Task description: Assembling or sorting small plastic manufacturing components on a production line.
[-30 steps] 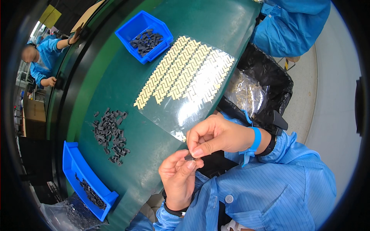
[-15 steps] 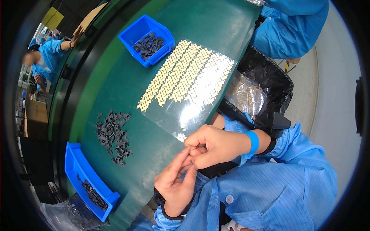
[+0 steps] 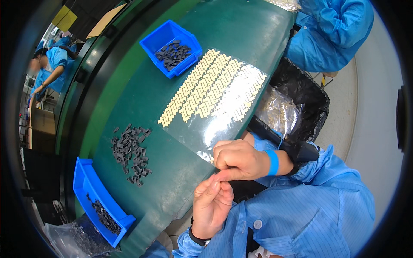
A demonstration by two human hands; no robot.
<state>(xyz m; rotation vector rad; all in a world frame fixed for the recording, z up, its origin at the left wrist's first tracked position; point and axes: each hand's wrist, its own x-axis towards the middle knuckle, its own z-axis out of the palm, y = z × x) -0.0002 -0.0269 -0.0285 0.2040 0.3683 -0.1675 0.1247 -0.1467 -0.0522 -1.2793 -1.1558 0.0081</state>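
My left hand (image 3: pixel 211 205) and my right hand (image 3: pixel 241 161) meet at the fingertips, just off the near edge of the green table (image 3: pixel 172 189). Both are closed in a pinch. Whatever lies between the fingers is hidden or too small to name. The right wrist wears a blue band (image 3: pixel 272 162). Beyond the right hand is a clear sheet (image 3: pixel 189 138) bearing rows of pale yellow zigzag stickers (image 3: pixel 205 92). Left of the hands lies a loose pile of small dark grey pieces (image 3: pixel 130 148).
A blue bin (image 3: pixel 150 46) of dark pieces stands behind the sheet. Another blue bin (image 3: pixel 81 176) sits at the left, beside a plastic bag (image 3: pixel 69 236). A black-lined waste bin (image 3: pixel 316 99) is at the table's right edge. Co-workers are at right (image 3: pixel 331 38) and far left (image 3: pixel 53 64).
My left fingers have gone from stretched to curled in a pinch. Both hands have moved slightly to the right. The far-left co-worker's raised arm has come down.
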